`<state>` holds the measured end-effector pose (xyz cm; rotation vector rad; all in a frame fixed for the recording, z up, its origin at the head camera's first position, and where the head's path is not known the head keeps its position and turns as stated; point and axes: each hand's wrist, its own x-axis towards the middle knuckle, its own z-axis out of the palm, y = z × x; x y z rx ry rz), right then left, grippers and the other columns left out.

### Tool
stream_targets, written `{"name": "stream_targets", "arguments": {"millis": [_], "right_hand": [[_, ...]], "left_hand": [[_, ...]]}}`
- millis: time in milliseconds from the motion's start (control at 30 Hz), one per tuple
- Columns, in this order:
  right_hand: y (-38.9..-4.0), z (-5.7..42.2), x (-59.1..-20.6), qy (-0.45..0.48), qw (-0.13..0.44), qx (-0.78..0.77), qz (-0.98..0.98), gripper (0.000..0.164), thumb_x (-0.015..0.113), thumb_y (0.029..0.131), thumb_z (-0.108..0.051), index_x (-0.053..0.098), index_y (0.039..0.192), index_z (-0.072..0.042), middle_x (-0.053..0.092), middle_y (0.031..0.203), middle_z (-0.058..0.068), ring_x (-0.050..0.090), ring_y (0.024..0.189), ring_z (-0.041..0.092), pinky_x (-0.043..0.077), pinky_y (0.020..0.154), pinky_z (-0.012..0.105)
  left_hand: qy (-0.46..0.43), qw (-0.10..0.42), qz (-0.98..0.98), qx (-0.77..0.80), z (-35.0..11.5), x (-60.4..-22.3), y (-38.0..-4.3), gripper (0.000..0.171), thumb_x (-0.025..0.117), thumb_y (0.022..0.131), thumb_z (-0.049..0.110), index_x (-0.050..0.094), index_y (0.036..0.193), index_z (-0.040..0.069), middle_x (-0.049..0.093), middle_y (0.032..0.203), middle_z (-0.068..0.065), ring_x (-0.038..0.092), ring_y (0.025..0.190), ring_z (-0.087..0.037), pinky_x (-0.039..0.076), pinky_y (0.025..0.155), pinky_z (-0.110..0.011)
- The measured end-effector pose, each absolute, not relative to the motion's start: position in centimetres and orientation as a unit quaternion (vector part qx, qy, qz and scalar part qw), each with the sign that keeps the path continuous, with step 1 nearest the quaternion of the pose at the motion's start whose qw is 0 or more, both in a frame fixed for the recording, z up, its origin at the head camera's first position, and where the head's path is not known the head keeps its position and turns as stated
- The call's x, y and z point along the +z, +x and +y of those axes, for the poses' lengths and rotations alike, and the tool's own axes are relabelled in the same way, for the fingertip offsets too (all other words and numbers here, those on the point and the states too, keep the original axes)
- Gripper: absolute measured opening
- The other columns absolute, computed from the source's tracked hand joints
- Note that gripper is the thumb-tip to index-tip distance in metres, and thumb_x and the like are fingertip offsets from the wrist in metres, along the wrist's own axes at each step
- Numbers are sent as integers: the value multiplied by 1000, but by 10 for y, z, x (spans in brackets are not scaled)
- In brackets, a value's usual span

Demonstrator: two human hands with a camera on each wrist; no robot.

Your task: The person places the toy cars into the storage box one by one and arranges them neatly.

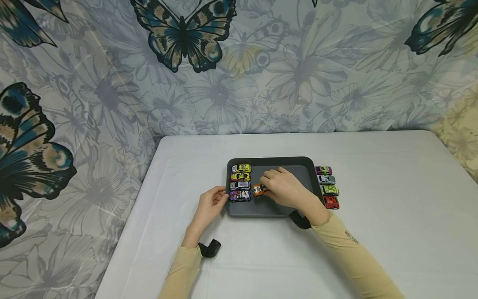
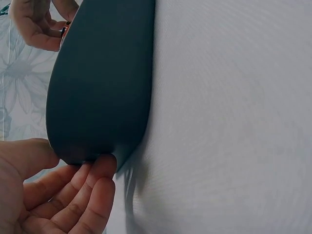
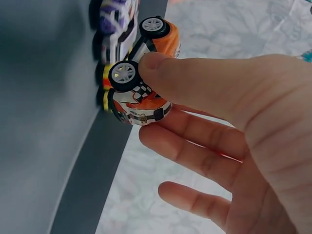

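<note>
My right hand point(image 1: 285, 189) pinches an orange toy car point(image 1: 258, 190) between thumb and fingers, over the dark grey tray point(image 1: 257, 215). In the right wrist view the toy car point(image 3: 141, 92) shows its grey-spoked wheels and a checkered patch. At the tray's left edge, my left hand point(image 1: 210, 203) holds the rim, thumb at the top and fingertips against the outer wall point(image 2: 100, 97). Just inside that edge stands a column of toy cars: a yellow one point(image 1: 241, 168), a yellow and red one point(image 1: 240, 177), a silver one point(image 1: 240, 185) and a purple one point(image 1: 240, 196).
Outside the tray's right edge more toy cars line up: purple point(image 1: 323, 170), pale blue-white point(image 1: 326, 180), green point(image 1: 330, 190) and red point(image 1: 331, 202). All stand on a white-covered table point(image 1: 392, 187). Behind it hangs a butterfly-patterned cloth point(image 1: 261, 95).
</note>
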<state>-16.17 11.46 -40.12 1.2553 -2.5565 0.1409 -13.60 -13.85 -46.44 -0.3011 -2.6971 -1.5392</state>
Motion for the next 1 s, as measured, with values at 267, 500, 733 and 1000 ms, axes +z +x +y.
{"name": "stream_targets", "arguments": {"millis": [267, 500, 733, 1000], "right_hand": [[-155, 95, -403, 443, 118, 42, -888, 25, 80, 71, -23, 66, 87, -11, 60, 81, 0, 57, 74, 17, 43, 67, 33], [-150, 82, -407, 450, 108, 31, -886, 23, 81, 71, -24, 66, 86, -13, 60, 80, -1, 57, 73, 15, 41, 64, 30], [-146, 72, -412, 455, 93, 25, -885, 23, 80, 71, -25, 66, 86, -13, 61, 80, -2, 57, 73, 13, 40, 64, 29], [-143, 63, -417, 456, 69, 18, -887, 21, 78, 74, -24, 66, 86, -13, 62, 81, -1, 57, 75, 13, 40, 62, 28]], "left_hand": [[-91, 12, -866, -491, -139, -465, -136, 23, 61, 89, 8, 62, 109, -5, 62, 86, -8, 57, 70, -12, 51, 60, -21], [-97, 11, -862, -498, -139, -465, -136, 23, 61, 89, 6, 62, 109, -6, 62, 86, -8, 56, 70, -12, 51, 60, -21], [-90, 8, -866, -492, -138, -465, -136, 24, 61, 89, 7, 62, 109, -5, 62, 86, -8, 57, 70, -11, 51, 60, -21], [-94, 11, -864, -494, -138, -466, -137, 23, 61, 89, 8, 62, 109, -5, 62, 86, -7, 57, 69, -11, 50, 59, -21]]}}
